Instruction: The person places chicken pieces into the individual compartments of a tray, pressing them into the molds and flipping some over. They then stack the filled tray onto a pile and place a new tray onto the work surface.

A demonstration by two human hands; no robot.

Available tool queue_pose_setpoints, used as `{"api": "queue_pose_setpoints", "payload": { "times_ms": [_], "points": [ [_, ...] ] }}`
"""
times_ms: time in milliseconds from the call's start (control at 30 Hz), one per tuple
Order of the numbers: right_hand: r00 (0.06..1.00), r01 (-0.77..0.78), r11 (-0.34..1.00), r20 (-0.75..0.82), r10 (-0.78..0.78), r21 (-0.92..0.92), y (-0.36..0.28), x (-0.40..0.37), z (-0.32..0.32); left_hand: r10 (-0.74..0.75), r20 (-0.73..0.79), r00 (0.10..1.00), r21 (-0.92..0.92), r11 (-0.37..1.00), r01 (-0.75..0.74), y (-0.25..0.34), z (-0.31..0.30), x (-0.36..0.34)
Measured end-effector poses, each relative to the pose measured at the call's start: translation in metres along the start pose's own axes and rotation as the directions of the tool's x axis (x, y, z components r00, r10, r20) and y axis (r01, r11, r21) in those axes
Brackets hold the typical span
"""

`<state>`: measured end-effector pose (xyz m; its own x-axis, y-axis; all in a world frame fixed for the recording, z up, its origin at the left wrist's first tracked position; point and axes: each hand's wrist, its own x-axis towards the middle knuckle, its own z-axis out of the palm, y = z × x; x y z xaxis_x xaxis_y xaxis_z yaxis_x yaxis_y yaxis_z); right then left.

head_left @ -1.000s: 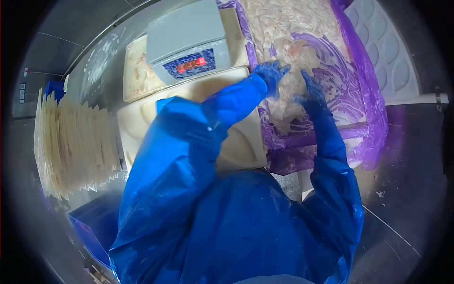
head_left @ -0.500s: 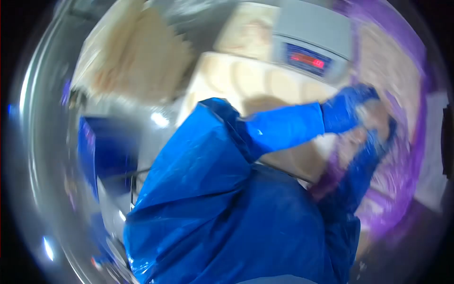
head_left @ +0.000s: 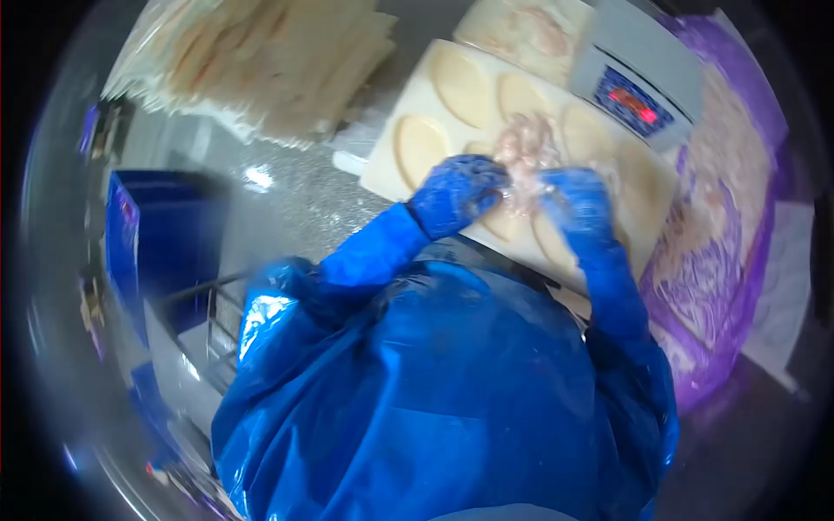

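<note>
A white mould board [head_left: 395, 178] with several oval hollows lies in front of me. Pale pink raw meat pieces [head_left: 526, 148], wet and loosely clumped, are at its middle, between my hands. My gloved left hand [head_left: 460, 193] is over the board's near left part, fingers curled in against the meat's left side. On the other side my gloved right hand [head_left: 578, 208] has its fingers bent toward the meat, smeared by motion. More pale minced or shredded meat [head_left: 730, 130] fills a purple plastic-lined tray [head_left: 760, 252] on the right.
A scale [head_left: 638, 82] with a lit red display stands behind the board. Beside it is a pale slab [head_left: 526, 30] with meat bits on it. A tall stack of thin pale sheets [head_left: 261, 61] is at back left, a blue bin [head_left: 165, 243] at left.
Both hands have moved left from the purple-lined tray to the mould board. The meat clump now shows on the board between them. My view has shifted too.
</note>
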<state>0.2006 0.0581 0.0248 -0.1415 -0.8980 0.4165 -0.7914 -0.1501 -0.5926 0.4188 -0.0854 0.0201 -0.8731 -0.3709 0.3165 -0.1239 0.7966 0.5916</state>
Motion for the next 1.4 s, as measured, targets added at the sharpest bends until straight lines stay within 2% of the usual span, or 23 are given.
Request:
{"api": "queue_pose_setpoints", "payload": {
  "times_ms": [33, 100, 167, 233, 300, 333, 400, 467, 567, 667, 767, 867, 933, 967, 1033, 1067, 1100, 1133, 1167, 1200, 1300, 1367, 1400],
  "points": [
    [0.995, 0.089, 0.968, 0.058, -0.077, -0.235, -0.019, 0.003, 0.001, -0.002, 0.035, 0.999, -0.066, 0.998, 0.004, -0.008, -0.003, -0.004],
    [0.998, 0.055, 0.97, 0.051, -0.044, -0.236, -0.014, 0.001, -0.006, 0.071, -0.038, 0.997, 0.183, 0.981, -0.063, -0.015, -0.017, 0.0],
    [0.96, -0.235, 0.956, 0.112, 0.256, -0.177, -0.01, 0.011, -0.011, -0.202, -0.086, 0.976, -0.005, 0.979, 0.202, -0.006, -0.026, 0.03],
    [0.983, -0.182, 0.938, -0.033, 0.18, -0.295, -0.011, 0.034, 0.009, -0.115, -0.15, 0.982, -0.116, 0.988, 0.099, -0.011, -0.012, 0.064],
    [0.956, -0.192, 0.971, -0.195, 0.217, 0.14, -0.008, 0.057, 0.032, -0.055, 0.01, 0.998, 0.103, 0.993, 0.053, -0.024, 0.007, 0.081],
    [0.955, -0.195, 0.971, -0.199, 0.219, 0.136, 0.0, 0.054, 0.033, -0.062, 0.036, 0.997, 0.173, 0.983, 0.055, -0.024, 0.011, 0.079],
    [0.996, -0.06, 0.985, -0.075, 0.048, -0.165, 0.016, 0.045, 0.031, -0.03, 0.035, 0.999, 0.196, 0.98, 0.023, -0.024, 0.002, 0.069],
    [0.998, -0.06, 0.967, -0.013, 0.058, -0.247, 0.014, 0.04, 0.023, -0.012, 0.033, 0.999, 0.214, 0.977, 0.004, -0.026, -0.004, 0.059],
    [0.998, 0.008, 0.948, 0.057, 0.011, -0.32, -0.006, 0.053, 0.009, 0.063, -0.053, 0.997, 0.019, 0.998, -0.062, -0.029, -0.009, 0.056],
    [0.99, 0.088, 0.989, -0.098, -0.1, -0.119, -0.011, 0.062, 0.022, 0.012, -0.037, 0.999, -0.1, 0.995, -0.016, -0.033, -0.009, 0.057],
    [0.98, -0.098, 0.973, 0.147, 0.131, -0.21, 0.006, 0.067, 0.025, -0.01, -0.051, 0.999, -0.126, 0.992, 0.003, -0.043, -0.011, 0.059],
    [0.964, -0.18, 0.971, 0.168, 0.206, -0.156, -0.007, 0.08, 0.018, -0.197, 0.064, 0.978, -0.568, 0.799, 0.198, -0.034, -0.015, 0.059],
    [0.89, -0.455, 0.783, 0.231, 0.392, 0.425, -0.026, 0.097, 0.018, -0.23, 0.109, 0.967, -0.586, 0.771, 0.249, -0.042, -0.016, 0.065],
    [0.889, -0.457, 0.781, 0.239, 0.39, 0.425, -0.025, 0.102, 0.026, -0.254, 0.154, 0.955, -0.6, 0.744, 0.295, -0.049, -0.017, 0.069],
    [0.927, -0.302, 0.476, 0.139, 0.348, 0.826, -0.015, 0.117, 0.05, -0.027, -0.102, 0.994, -0.466, 0.884, -0.024, -0.089, -0.012, 0.08],
    [0.959, -0.189, 0.716, -0.031, 0.283, 0.672, -0.01, 0.127, 0.062, -0.138, -0.097, 0.986, -0.505, 0.86, 0.07, -0.09, -0.027, 0.086],
    [0.959, -0.189, 0.711, -0.027, 0.282, 0.677, -0.021, 0.136, 0.063, -0.246, -0.088, 0.965, -0.542, 0.825, 0.161, -0.091, -0.045, 0.092],
    [0.981, -0.118, 0.933, -0.106, 0.163, 0.34, -0.031, 0.146, 0.061, -0.254, -0.087, 0.963, -0.538, 0.826, 0.169, -0.105, -0.056, 0.095],
    [0.991, -0.027, 0.998, -0.133, 0.019, -0.055, -0.04, 0.151, 0.06, -0.08, -0.164, 0.983, -0.239, 0.97, 0.039, -0.125, -0.068, 0.1],
    [0.996, 0.06, 0.978, -0.058, -0.073, -0.199, -0.035, 0.142, 0.066, 0.112, -0.179, 0.977, 0.092, 0.991, -0.097, -0.14, -0.08, 0.098],
    [0.996, 0.087, 0.967, 0.035, -0.081, -0.239, -0.014, 0.12, 0.076, 0.068, 0.009, 0.998, 0.315, 0.947, -0.067, -0.164, -0.102, 0.069],
    [0.998, 0.062, 0.963, 0.001, -0.064, -0.261, -0.006, 0.124, 0.087, -0.059, -0.027, 0.998, 0.274, 0.96, 0.064, -0.164, -0.106, 0.069],
    [0.995, 0.08, 0.953, -0.04, -0.096, -0.291, -0.009, 0.132, 0.098, 0.051, 0.01, 0.999, 0.228, 0.972, -0.051, -0.158, -0.107, 0.076]
  ]
}}
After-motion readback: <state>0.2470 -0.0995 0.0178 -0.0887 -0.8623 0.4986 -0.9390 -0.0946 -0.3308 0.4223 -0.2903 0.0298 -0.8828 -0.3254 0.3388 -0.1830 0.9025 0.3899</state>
